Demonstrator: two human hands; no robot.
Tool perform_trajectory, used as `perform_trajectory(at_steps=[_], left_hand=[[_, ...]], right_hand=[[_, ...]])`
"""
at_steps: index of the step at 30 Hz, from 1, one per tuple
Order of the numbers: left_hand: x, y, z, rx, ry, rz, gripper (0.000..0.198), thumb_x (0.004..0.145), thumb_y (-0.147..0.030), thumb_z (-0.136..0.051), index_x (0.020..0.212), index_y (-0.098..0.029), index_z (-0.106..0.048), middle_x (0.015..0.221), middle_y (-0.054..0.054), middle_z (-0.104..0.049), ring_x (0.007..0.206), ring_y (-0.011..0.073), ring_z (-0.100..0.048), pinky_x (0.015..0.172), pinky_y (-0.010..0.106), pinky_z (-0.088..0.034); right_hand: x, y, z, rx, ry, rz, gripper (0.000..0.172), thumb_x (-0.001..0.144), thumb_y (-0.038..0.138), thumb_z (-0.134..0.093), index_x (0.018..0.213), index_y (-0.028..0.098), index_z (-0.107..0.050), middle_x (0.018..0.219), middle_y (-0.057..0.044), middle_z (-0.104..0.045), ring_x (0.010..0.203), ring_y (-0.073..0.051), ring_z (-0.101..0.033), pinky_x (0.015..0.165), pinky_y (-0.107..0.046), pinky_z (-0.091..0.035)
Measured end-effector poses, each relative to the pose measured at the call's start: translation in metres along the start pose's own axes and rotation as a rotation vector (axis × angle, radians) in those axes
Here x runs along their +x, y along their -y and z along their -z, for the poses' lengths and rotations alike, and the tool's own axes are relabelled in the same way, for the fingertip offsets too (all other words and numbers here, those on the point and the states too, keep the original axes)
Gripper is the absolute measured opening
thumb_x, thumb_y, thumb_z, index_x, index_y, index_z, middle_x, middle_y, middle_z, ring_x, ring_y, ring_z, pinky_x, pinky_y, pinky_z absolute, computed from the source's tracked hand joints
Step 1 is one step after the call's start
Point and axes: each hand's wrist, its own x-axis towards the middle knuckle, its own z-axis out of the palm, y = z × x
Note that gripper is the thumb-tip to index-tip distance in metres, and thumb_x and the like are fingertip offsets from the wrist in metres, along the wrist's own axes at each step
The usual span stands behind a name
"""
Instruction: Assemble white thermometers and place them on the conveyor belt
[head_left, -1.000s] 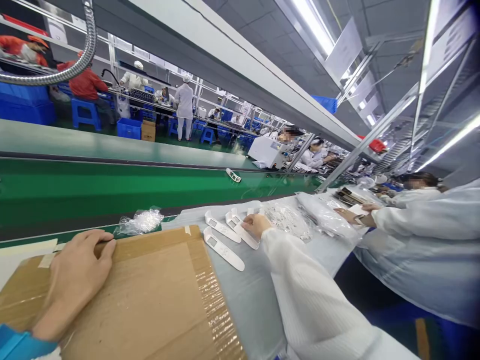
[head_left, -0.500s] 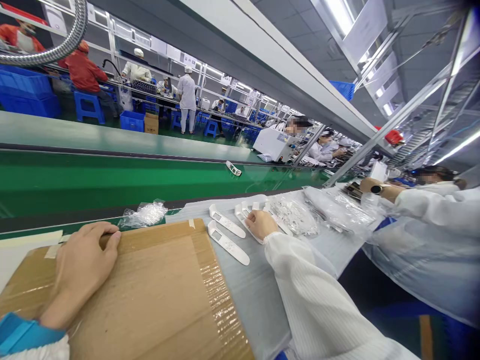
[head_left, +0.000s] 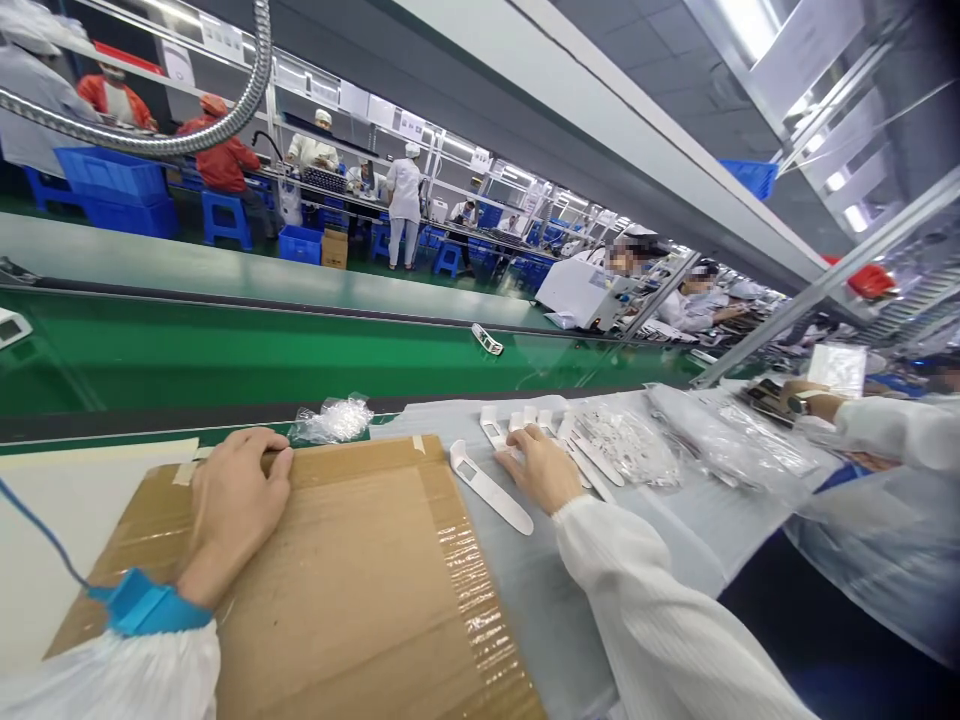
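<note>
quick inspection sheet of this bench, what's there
surface: cardboard sheet with clear tape along its edge, beside a pale grey mat; green conveyor belt behind
job's things: white plastic parts, one lying apart, others in a row under the right hand
clutter: small clear plastic bag; larger bags of parts further along
grippers: left hand rests at the cardboard sheet's far edge; right hand is on the white plastic parts
cables: blue wrist strap with blue cord; metal conduit overhead
surroundings: co-worker's hand to the right; blue crates across the belt
</note>
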Motion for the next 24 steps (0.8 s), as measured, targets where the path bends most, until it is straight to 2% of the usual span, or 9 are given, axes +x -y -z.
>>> perform_trajectory(at_steps=[2,4,7,9,12,14,17,20,24], left_hand=[[0.0,-0.001,0.0,0.007,0.001,0.005,0.031,0.087,-0.038,-0.04,0.093,-0.021,-0.065,0.113,0.01,-0.067,0.11,0.0317,-0.059,0.097,0.05,-0.046],[0.0,-0.003,0.001,0.008,0.011,0.025,0.031,0.087,-0.037,-0.04,0.093,-0.021,-0.065,0.114,0.009,-0.067,0.11,0.0316,-0.059,0.098,0.05,-0.045],[-0.001,-0.007,0.005,-0.005,0.037,0.054,0.03,0.087,-0.035,-0.04,0.093,-0.021,-0.065,0.116,0.009,-0.066,0.113,0.0311,-0.058,0.099,0.049,-0.044],[-0.002,-0.009,0.008,-0.009,0.051,0.053,0.03,0.088,-0.035,-0.04,0.094,-0.02,-0.065,0.117,0.01,-0.066,0.114,0.0311,-0.057,0.1,0.049,-0.043],[-0.002,-0.01,0.008,-0.012,0.047,0.046,0.029,0.088,-0.035,-0.04,0.095,-0.02,-0.065,0.118,0.01,-0.065,0.116,0.0313,-0.057,0.101,0.048,-0.043],[-0.002,-0.008,0.007,-0.024,0.034,0.049,0.027,0.088,-0.034,-0.042,0.094,-0.02,-0.065,0.117,0.01,-0.065,0.116,0.0308,-0.057,0.101,0.047,-0.042],[-0.002,-0.007,0.005,-0.051,0.022,0.05,0.023,0.088,-0.031,-0.045,0.093,-0.02,-0.064,0.115,0.01,-0.066,0.115,0.0293,-0.057,0.102,0.045,-0.042],[-0.003,-0.007,0.003,-0.065,0.001,0.038,0.019,0.088,-0.027,-0.047,0.091,-0.019,-0.064,0.113,0.009,-0.066,0.114,0.0282,-0.058,0.102,0.044,-0.042],[-0.004,-0.008,0.001,-0.056,-0.024,0.042,0.014,0.088,-0.022,-0.051,0.091,-0.02,-0.064,0.11,0.009,-0.065,0.112,0.0277,-0.058,0.101,0.044,-0.042]], right_hand=[[-0.015,0.004,0.001,0.05,0.033,0.111,0.023,0.091,0.043,-0.059,0.106,0.025,-0.062,0.109,-0.008,-0.067,0.091,-0.025,-0.065,0.071,-0.034,-0.049],[-0.027,0.008,0.001,0.087,0.101,0.146,0.02,0.088,0.043,-0.063,0.099,0.026,-0.063,0.1,-0.006,-0.069,0.084,-0.024,-0.065,0.068,-0.033,-0.048],[-0.029,0.012,-0.002,0.142,0.162,0.068,0.017,0.084,0.041,-0.066,0.083,0.025,-0.061,0.083,-0.006,-0.068,0.075,-0.024,-0.063,0.066,-0.034,-0.047],[-0.018,0.012,-0.006,0.199,0.143,0.02,0.019,0.085,0.042,-0.066,0.08,0.024,-0.059,0.079,-0.006,-0.067,0.075,-0.024,-0.063,0.068,-0.036,-0.048],[0.004,0.014,-0.013,0.23,0.036,-0.049,0.02,0.088,0.042,-0.062,0.093,0.022,-0.06,0.093,-0.009,-0.068,0.086,-0.025,-0.064,0.076,-0.037,-0.049],[0.015,0.017,-0.016,0.162,0.014,-0.088,0.026,0.09,0.041,-0.061,0.105,0.02,-0.06,0.108,-0.012,-0.066,0.095,-0.026,-0.065,0.079,-0.037,-0.048],[0.021,0.025,-0.011,-0.026,0.022,-0.104,0.034,0.092,0.039,-0.059,0.117,0.017,-0.057,0.123,-0.017,-0.059,0.099,-0.029,-0.065,0.073,-0.035,-0.046],[0.023,0.041,0.001,-0.02,-0.023,0.036,0.034,0.091,0.034,-0.06,0.122,0.02,-0.055,0.123,-0.013,-0.059,0.093,-0.025,-0.066,0.069,-0.033,-0.044],[0.045,0.09,0.005,0.271,0.028,0.342,0.024,0.091,0.03,-0.06,0.112,0.02,-0.062,0.106,-0.006,-0.067,0.084,-0.018,-0.065,0.079,-0.031,-0.047]])
